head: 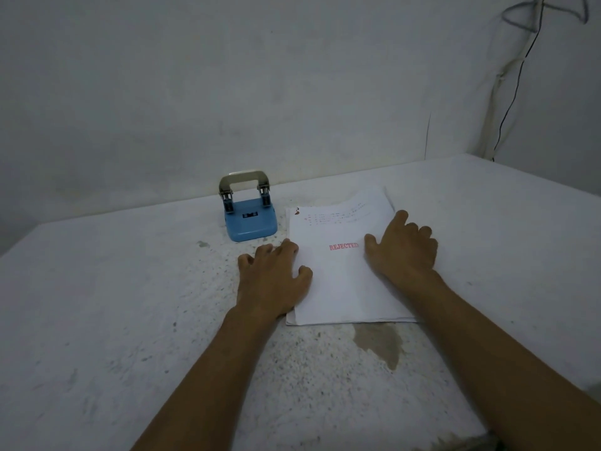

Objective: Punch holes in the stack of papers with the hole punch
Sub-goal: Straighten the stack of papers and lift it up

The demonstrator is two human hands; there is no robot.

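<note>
Papers: mid-surface, sheets fanned at far edge. Left hand, right hand: fingers spread, flat on side edges, gripping nothing. Punch: just beside, near back edge. Risk: unsquared stack gives misaligned holes.

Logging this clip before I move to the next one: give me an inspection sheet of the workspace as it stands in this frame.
Surface: white speckled table, worn, with a grey-brown stain just in front of the papers.
Job's things: stack of papers lying flat, top sheet stamped REJECTED in red; blue hole punch standing to its left and farther back, near the wall, handle up, nothing in it.
Clutter: nothing seen.
Grippers: left hand resting on the stack's left edge, partly on the table; right hand pressing flat on the right side. Neither grips anything.
Cables: thin black wire and pale cords running down the wall at right.
Surroundings: bare white wall, dim light.
</note>
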